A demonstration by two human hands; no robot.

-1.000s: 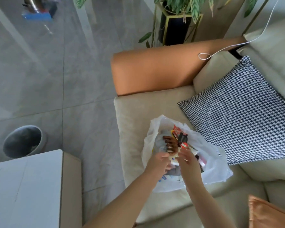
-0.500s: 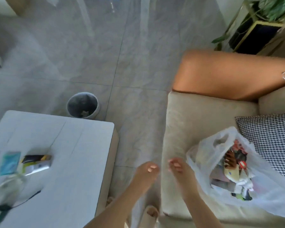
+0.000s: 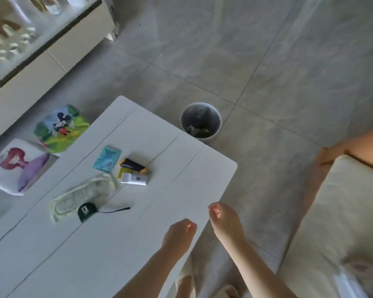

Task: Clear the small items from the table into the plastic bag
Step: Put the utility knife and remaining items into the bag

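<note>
- Head view: L hand (image 3: 178,233) over the near right part of the white table (image 3: 181,168), fingers loosely curled, holding nothing.
- R hand (image 3: 223,220) just beside the table's right edge, above the floor, fingers relaxed w/ tips bent down, nothing in it.
- Small items sit in a cluster mid-table, well apart from both hands: teal packet (image 3: 107,159), black-and-yellow tube (image 3: 133,165) just beside it, white device (image 3: 134,179) touching the tube's near side.
- Clear wrapped pack (image 3: 82,195) lies diagonally nearer; dark green tape measure (image 3: 85,211) rests on its near end, black strap trailing right.
- Plastic bag (image 3: 342,282): only a blurred bit at bottom right, on the beige sofa (image 3: 342,211).
- Beyond the table's far corner: grey waste bin (image 3: 200,121) on the tiled floor.
- Two cartoon-print stools (image 3: 41,147) by the table's left side.
</note>
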